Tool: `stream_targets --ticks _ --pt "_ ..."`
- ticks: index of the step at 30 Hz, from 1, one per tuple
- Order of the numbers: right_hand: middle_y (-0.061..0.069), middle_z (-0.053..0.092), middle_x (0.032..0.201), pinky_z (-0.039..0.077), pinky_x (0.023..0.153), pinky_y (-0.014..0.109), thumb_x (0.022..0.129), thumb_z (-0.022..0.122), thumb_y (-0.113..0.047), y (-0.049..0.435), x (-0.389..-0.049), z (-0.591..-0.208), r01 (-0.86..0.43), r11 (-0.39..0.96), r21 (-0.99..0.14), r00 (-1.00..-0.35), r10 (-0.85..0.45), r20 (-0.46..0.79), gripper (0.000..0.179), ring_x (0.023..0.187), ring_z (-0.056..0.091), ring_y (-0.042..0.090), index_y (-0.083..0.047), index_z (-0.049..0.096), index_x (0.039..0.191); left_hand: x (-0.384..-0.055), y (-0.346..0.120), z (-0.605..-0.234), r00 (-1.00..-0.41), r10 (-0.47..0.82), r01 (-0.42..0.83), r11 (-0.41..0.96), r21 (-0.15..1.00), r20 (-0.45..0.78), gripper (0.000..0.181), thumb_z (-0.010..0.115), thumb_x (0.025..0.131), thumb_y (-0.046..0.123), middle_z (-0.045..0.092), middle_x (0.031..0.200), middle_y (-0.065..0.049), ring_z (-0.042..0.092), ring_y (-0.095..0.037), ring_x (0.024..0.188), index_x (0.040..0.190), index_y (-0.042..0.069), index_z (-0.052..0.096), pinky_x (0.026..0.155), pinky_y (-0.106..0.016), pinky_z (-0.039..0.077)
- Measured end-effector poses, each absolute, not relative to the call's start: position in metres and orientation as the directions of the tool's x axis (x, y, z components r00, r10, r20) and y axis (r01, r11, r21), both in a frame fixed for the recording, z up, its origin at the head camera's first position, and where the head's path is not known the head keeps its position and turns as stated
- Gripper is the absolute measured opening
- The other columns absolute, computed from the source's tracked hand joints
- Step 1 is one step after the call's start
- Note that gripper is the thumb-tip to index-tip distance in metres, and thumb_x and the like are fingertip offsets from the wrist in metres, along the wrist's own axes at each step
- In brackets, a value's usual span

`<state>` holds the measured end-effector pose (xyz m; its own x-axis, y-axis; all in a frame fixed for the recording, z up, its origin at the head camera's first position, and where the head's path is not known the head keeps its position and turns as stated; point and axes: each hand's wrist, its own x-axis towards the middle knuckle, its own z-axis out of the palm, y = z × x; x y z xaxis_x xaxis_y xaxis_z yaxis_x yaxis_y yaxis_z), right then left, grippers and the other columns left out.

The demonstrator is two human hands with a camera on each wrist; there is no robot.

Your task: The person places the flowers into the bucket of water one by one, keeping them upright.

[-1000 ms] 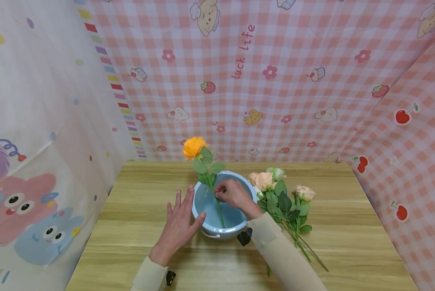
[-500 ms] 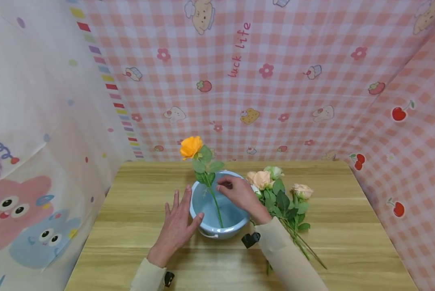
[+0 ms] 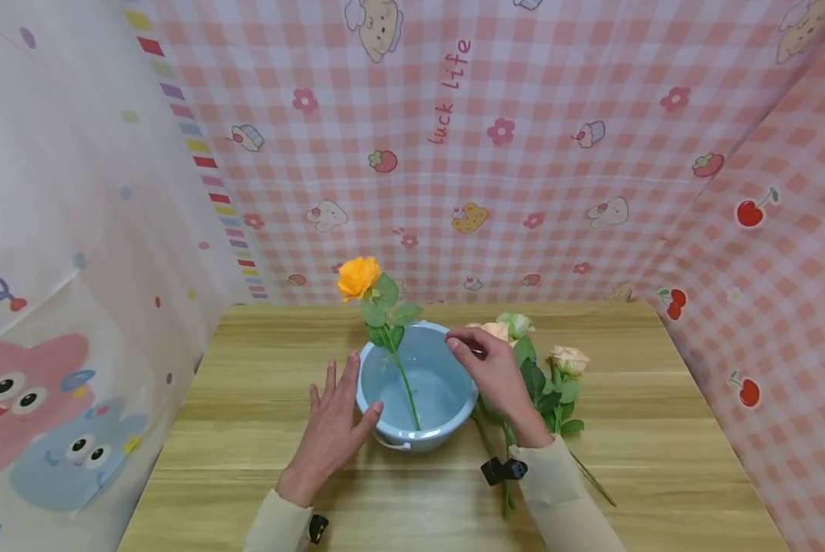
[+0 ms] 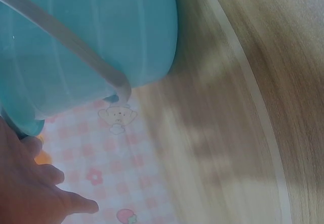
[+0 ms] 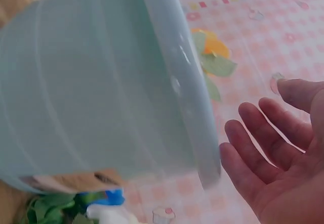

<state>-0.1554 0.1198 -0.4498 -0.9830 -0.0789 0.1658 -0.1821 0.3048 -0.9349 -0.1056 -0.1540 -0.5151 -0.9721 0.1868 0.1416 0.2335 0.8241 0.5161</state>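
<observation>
A light blue bucket (image 3: 428, 435) stands on the table, holding an orange rose (image 3: 359, 277) whose stem slants left and leans on the far-left rim. Spread fingers of my left hand (image 3: 326, 433) rest along the bucket's left rim. In the left wrist view that hand (image 4: 28, 188) is beside the rim, the bucket's white handle (image 4: 76, 44) hanging down the side. Over the right rim hovers my right hand (image 3: 498, 376), holding nothing. Its fingers are loosely bent in the right wrist view, where the hand (image 5: 283, 158) is close to the rim.
Right of the bucket lie several roses, among them a cream rose (image 3: 570, 359) and a greenish-white rose (image 3: 516, 323); my right hand covers part of them. Their stems point toward the table's (image 3: 233, 383) front edge. A checked cloth (image 3: 557, 176) hangs behind.
My right hand has let go of the orange rose's stem and moved right, out to the bucket's right rim. The rose stays leaning in the bucket. My left hand keeps its place.
</observation>
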Motion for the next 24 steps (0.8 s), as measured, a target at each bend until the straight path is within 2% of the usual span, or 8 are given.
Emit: stream_targets --ticks 8,11,17,24 --pt "0.013 0.073 0.120 0.054 0.088 0.021 0.105 0.062 -0.024 0.150 -0.139 -0.454 -0.147 0.274 -0.950 -0.987 0.016 0.157 0.031 0.112 0.068 0.024 -0.001 0.071 0.124 -0.105 -0.153 -0.515 -0.970 0.189 0.242 0.819 0.520 0.153 0.087 0.051 0.103 0.053 0.020 0.171 -0.012 0.008 -0.042 0.157 0.167 0.010 0.012 0.115 -0.078 0.011" --pt "0.016 0.072 0.121 0.053 0.088 0.017 0.106 0.061 -0.023 0.162 -0.133 -0.460 -0.149 0.257 -0.955 -0.985 0.047 0.166 0.031 0.111 0.068 0.022 0.000 0.071 0.124 -0.106 -0.154 -0.515 -0.969 0.190 0.245 0.823 0.513 0.158 0.087 0.051 0.103 0.052 0.021 0.170 -0.013 0.009 -0.043 0.157 0.167 0.010 0.012 0.115 -0.078 0.014" --pt "0.020 0.071 0.120 0.053 0.090 0.018 0.107 0.058 -0.022 0.186 -0.121 -0.475 -0.147 0.230 -0.962 -0.981 0.090 0.171 0.033 0.106 0.066 0.007 0.004 0.068 0.125 -0.106 -0.153 -0.515 -0.969 0.187 0.244 0.820 0.518 0.160 0.087 0.052 0.103 0.052 0.021 0.170 -0.012 0.010 -0.043 0.157 0.167 0.009 0.012 0.114 -0.079 0.014" --pt "0.025 0.069 0.121 0.056 0.092 0.022 0.108 0.057 -0.021 0.211 -0.107 -0.494 -0.117 0.200 -0.973 -0.982 0.120 0.143 0.036 0.105 0.069 0.004 0.009 0.065 0.126 -0.106 -0.152 -0.516 -0.970 0.186 0.242 0.824 0.513 0.159 0.087 0.053 0.103 0.050 0.020 0.170 -0.012 0.010 -0.043 0.157 0.167 0.009 0.012 0.114 -0.079 0.014"
